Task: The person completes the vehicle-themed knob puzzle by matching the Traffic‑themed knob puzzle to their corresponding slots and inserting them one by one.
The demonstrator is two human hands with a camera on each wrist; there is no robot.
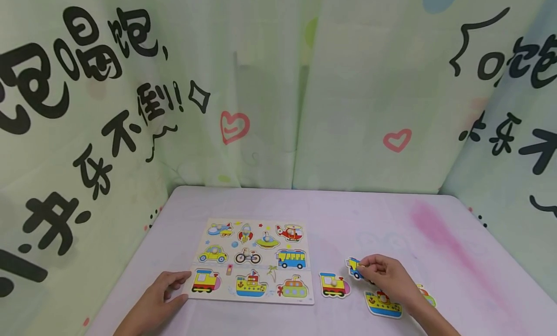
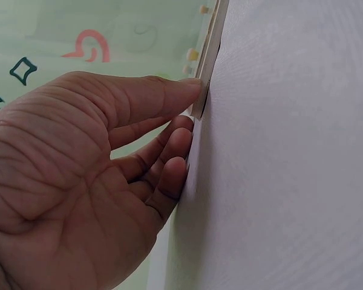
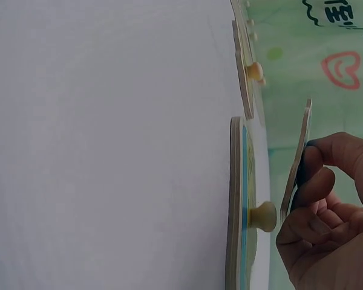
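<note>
My left hand (image 1: 163, 297) touches the left edge of the puzzle board (image 1: 256, 301), its thumb and fingers near the front corner. In the left wrist view, the thumb tip (image 2: 193, 90) lies against the board's edge. My right hand (image 1: 391, 280) pinches a blue and yellow bus puzzle piece (image 1: 353, 268), raised over the table and partly covered by the fingers. In the right wrist view this piece (image 3: 297, 160) is tilted and seen edge-on. Below that hand lies a ship piece (image 1: 383, 306) with a knob; a submarine piece (image 1: 427, 295) is mostly hidden behind the wrist.
A train piece (image 1: 334, 284) lies between the board and the right hand. On the board, knobbed vehicles such as the helicopter (image 1: 290, 233) sit in the upper rows, with the bus picture (image 1: 291, 259) at the right. Printed curtains (image 1: 270, 109) surround the table.
</note>
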